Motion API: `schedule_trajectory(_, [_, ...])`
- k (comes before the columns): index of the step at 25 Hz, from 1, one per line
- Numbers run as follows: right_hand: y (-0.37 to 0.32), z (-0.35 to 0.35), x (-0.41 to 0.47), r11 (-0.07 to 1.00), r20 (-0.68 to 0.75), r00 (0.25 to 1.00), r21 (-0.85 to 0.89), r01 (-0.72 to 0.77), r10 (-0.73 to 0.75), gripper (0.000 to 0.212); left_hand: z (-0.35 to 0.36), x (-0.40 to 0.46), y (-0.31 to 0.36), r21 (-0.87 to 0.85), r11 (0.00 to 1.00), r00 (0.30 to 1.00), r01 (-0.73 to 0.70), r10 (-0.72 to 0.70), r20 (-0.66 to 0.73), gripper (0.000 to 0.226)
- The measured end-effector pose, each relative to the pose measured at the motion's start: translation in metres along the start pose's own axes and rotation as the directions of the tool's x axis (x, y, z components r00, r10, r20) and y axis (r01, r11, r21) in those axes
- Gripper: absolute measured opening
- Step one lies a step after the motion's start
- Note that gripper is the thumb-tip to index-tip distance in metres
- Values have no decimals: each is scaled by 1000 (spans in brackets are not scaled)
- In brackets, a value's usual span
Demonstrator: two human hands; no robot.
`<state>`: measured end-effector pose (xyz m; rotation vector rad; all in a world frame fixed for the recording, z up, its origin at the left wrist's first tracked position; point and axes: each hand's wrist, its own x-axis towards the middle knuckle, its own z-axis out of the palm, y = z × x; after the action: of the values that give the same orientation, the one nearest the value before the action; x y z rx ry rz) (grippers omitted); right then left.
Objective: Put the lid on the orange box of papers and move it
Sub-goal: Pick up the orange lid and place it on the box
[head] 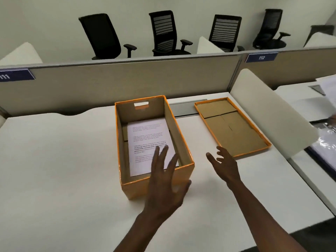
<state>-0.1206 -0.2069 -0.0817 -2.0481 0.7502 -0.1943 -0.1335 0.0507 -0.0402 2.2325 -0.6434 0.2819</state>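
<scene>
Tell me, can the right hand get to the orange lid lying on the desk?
Probably yes. The right hand hovers open just short of the lid, which lies upside down on the desk beside the box. Nothing sits between them.

white desk — orange box, lid

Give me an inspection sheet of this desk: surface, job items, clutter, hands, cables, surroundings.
Surface: white desk, bare apart from the job's things.
Job's things: orange box open, papers lying flat inside; lid upside down on the desk, right of the box, apart from it.
Clutter: nothing seen on this desk.
Hands: left hand open over the box's near edge; right hand open, between box and lid, holding nothing.
Cables: nothing seen.
Surroundings: partition behind; office chairs beyond; white divider at right.
</scene>
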Motion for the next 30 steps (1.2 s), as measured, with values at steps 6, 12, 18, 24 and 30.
schedule_trajectory(6, [55, -31, 43, 839, -24, 991, -535, 96, -128, 49, 83, -1, 49, -230, 972, 951, 52, 23, 310, 64])
schedule_trajectory(12, [63, -41, 83, 648, 82, 980, -740, 181, -179, 35, 146, 33, 58, -348, 737, 783, 579, -386, 487, 43])
schedule_trajectory(18, [70, -60, 103, 740, 93, 961, -621, 259, -259, 21, 190, 68, 57, -373, 478, 606, 795, -602, 521, 30])
schedule_trajectory(24, [66, -82, 73, 870, 12, 901, -255, 422, -434, 12, 219, 147, 64, -479, 121, 441, 869, -630, 640, 32])
schedule_trajectory(30, [54, -118, 73, 949, 121, 943, -26, 314, -308, 16, 221, 161, 76, -553, 205, 548, 808, -607, 575, 15])
